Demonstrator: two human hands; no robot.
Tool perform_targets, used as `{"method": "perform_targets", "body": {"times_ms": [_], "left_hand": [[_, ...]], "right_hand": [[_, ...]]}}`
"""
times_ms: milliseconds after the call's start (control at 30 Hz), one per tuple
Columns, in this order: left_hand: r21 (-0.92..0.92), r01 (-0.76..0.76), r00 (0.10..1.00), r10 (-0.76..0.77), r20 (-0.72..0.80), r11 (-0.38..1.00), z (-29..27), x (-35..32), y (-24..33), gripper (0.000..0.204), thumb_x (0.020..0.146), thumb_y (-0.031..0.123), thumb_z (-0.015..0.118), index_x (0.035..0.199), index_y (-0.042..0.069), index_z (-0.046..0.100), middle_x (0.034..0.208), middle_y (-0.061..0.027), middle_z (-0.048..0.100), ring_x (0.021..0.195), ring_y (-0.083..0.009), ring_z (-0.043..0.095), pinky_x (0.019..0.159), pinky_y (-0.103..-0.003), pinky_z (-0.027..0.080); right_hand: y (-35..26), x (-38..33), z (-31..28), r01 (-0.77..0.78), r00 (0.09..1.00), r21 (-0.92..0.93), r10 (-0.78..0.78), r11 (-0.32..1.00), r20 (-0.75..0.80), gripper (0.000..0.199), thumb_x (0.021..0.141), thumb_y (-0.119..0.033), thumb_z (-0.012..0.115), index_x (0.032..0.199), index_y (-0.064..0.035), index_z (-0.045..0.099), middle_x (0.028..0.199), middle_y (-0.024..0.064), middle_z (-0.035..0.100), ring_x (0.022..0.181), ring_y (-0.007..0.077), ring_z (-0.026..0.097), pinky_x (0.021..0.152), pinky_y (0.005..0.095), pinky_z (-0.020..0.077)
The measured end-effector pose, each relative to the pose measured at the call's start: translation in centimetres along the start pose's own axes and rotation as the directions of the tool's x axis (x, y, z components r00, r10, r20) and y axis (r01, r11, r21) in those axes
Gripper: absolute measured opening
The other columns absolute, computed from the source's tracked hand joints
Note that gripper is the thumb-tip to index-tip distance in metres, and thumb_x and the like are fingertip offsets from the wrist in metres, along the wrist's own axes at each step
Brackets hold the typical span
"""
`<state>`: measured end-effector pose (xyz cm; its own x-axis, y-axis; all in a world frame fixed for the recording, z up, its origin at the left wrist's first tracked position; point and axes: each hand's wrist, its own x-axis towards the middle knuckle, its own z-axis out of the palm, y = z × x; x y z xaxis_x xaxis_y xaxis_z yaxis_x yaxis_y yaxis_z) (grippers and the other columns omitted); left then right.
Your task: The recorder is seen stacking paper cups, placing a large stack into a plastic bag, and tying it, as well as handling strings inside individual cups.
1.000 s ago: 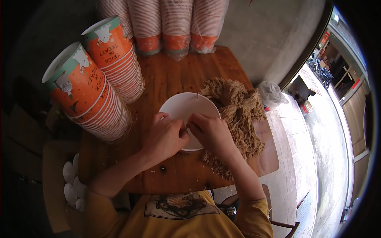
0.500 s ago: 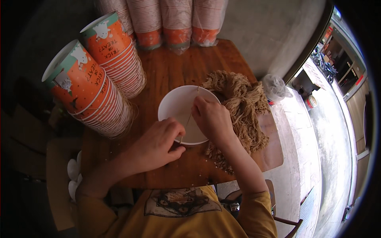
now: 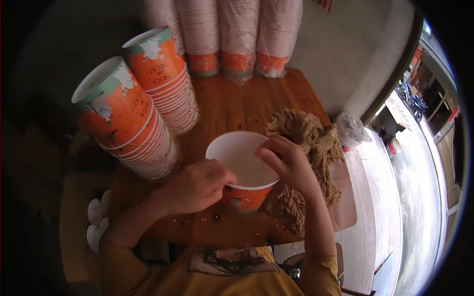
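Observation:
A paper bucket (image 3: 247,197), white inside and orange outside, stands tilted on the wooden table in front of me. At its near left rim my left hand (image 3: 200,185) is closed, the fingertips pinching the edge. My right hand (image 3: 286,160) is over the right side of the opening, thumb and fingers pressed together. A thin strand of cord seems to hang from these right fingers, though motion blurs it. Just right of the bucket lies a bundle of tan twine cords (image 3: 316,148), partly behind my right hand and forearm.
Two nested stacks of orange buckets (image 3: 140,128) lean at the left, near a cord-wrapped area. Plastic-wrapped bucket stacks (image 3: 237,34) stand along the back of the table (image 3: 232,108). A clear plastic bag (image 3: 351,129) sits beyond the right edge. White rounded objects (image 3: 95,212) rest in a carton at lower left.
The view has shifted, so the table sits lower in it. The bucket has tipped, now showing its orange near side. My right hand has moved toward the right rim; the cord across the opening no longer shows clearly.

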<state>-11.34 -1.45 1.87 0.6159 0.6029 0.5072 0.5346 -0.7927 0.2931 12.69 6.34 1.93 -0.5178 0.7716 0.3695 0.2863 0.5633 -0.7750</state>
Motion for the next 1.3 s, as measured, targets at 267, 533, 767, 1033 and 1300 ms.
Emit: {"method": "perform_targets", "body": {"times_ms": [267,533,767,1033,1300], "left_hand": [[-0.732,0.375,0.845,-0.535,0.017,0.569,-8.5,-3.4,-0.6,0.026,0.088,-0.005,0.047,0.113,0.002,0.049,0.096,-0.0016,0.051,0.092,-0.0079,0.051,0.085,-0.023,0.042],[-0.514,-0.213,0.289,-0.45,-0.845,0.831,-15.9,-12.4,-0.2,0.033,0.096,0.019,0.048,0.125,0.002,0.048,0.117,-0.0123,0.059,0.112,-0.0235,0.055,0.1,-0.038,0.042],[-0.515,-0.025,0.201,-0.5,-0.842,0.857,-13.9,-16.6,-2.1,0.024,0.095,0.012,0.05,0.116,0.002,0.054,0.1,-0.0094,0.061,0.096,-0.0187,0.059,0.085,-0.032,0.045],[-0.472,0.253,0.299,-0.532,-0.792,0.844,-13.1,-19.0,-6.5,0.041,0.097,0.023,0.051,0.133,0.006,0.043,0.127,-0.0119,0.051,0.117,-0.0223,0.05,0.095,-0.036,0.042],[-0.419,0.339,0.665,-0.53,-0.526,0.842,-10.5,-17.3,-11.9,0.112,0.08,0.063,0.063,0.15,0.006,-0.004,0.156,-0.0153,0.007,0.144,-0.0284,0.012,0.116,-0.043,0.014]], "right_hand": [[-2.0,1.3,0.8,-0.092,0.868,0.308,-0.076,0.947,0.491,0.022,0.089,-0.022,0.068,0.099,-0.0026,0.066,0.083,0.0014,0.057,0.076,0.0123,0.053,0.066,0.0259,0.0426],[-9.4,11.8,7.4,-0.23,0.897,0.783,-0.185,0.578,0.401,0.024,0.094,-0.031,0.058,0.085,-0.0088,0.054,0.059,-0.0027,0.052,0.053,0.0058,0.044,0.051,0.0207,0.0339],[-10.9,19.9,14.0,-0.365,0.93,0.897,0.067,0.249,0.36,0.026,0.094,-0.028,0.06,0.073,-0.0123,0.057,0.059,-0.0051,0.057,0.052,0.0053,0.05,0.047,0.019,0.0377],[-4.4,15.4,17.9,-0.533,0.845,0.762,0.175,0.368,0.506,0.022,0.093,-0.029,0.061,0.077,-0.0138,0.056,0.055,-0.0086,0.044,0.048,0.0035,0.039,0.044,0.0196,0.0258],[0.7,13.0,19.7,0.047,0.962,0.515,-0.178,0.856,0.207,0.095,0.079,-0.026,0.078,0.148,-0.0107,0.014,0.144,0.0143,0.025,0.13,0.0245,0.034,0.106,0.0424,0.0345]]}}
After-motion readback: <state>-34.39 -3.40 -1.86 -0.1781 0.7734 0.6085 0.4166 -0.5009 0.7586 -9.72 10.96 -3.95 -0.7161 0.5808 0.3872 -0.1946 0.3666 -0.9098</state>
